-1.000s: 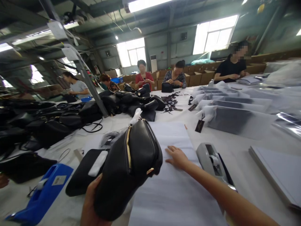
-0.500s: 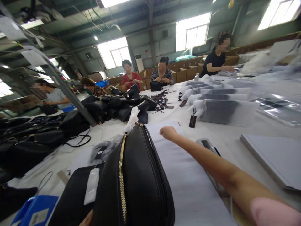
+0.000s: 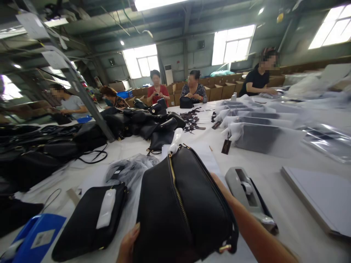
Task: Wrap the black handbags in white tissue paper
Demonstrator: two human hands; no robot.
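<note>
A black handbag with a gold zipper stands tilted in front of me. A white-wrapped zipper pull sticks up at its far end. My left hand grips the bag's near left side, its thumb showing and the other fingers hidden. Against the bag's right side, my right hand reaches behind it, fingers out of sight. Left of this bag a second black bag lies flat, with a white-wrapped piece on top. White paper sheets lie beneath and beyond the handbag.
A grey tape dispenser sits to the right, near a stack of white sheets. A blue tape dispenser is at lower left. Black bags pile up farther off, wrapped bags stand at right. Several people work across the table.
My right hand has come back from above the paper to the handbag's right side. The handbag has shifted right and tilted, uncovering more of the second bag. The camera view has shifted slightly.
</note>
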